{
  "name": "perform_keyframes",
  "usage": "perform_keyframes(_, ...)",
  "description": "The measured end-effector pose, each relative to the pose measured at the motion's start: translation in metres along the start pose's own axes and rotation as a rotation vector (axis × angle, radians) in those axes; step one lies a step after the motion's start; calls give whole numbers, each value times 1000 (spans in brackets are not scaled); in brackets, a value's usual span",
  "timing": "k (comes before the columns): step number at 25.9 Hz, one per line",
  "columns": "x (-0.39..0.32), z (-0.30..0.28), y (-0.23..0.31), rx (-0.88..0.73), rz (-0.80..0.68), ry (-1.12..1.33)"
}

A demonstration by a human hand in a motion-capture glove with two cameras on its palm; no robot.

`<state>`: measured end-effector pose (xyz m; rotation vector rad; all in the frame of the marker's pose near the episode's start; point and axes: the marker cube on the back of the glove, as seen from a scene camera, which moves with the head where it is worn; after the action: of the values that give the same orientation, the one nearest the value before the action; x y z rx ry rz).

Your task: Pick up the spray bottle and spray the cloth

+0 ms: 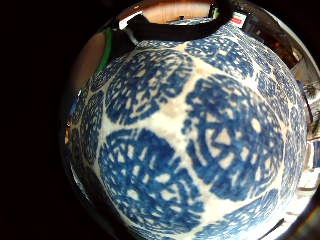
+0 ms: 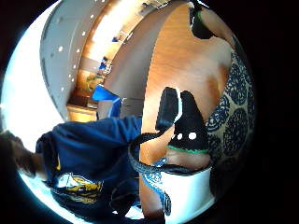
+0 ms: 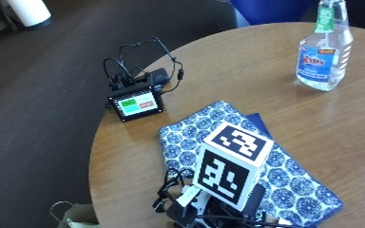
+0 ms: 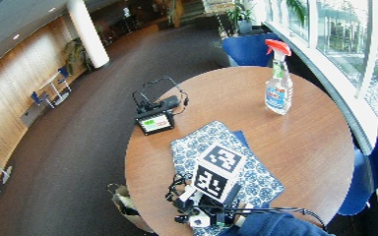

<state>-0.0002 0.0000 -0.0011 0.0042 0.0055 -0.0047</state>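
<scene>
On the round wooden table [image 3: 245,66], a blue-and-white patterned cloth [image 3: 283,183] is laid flat at the near edge. The gloved right hand [image 2: 189,128] is positioned just above it, mostly hidden in the outside views; finger state cannot be told. The cloth pattern fills the little-finger palm view. The clear spray bottle [image 3: 325,50] with red trigger is stood upright at the far side, well apart from the hand. A small screen device [image 3: 136,103] is seen near the table's edge beside the cloth.
</scene>
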Motion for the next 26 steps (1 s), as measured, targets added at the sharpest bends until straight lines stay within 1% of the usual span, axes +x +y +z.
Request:
perform_keyframes(16, 1, -5, 0, 1, 0, 9)
perform_keyframes(26, -2, -18, 9, -108, -91, 134)
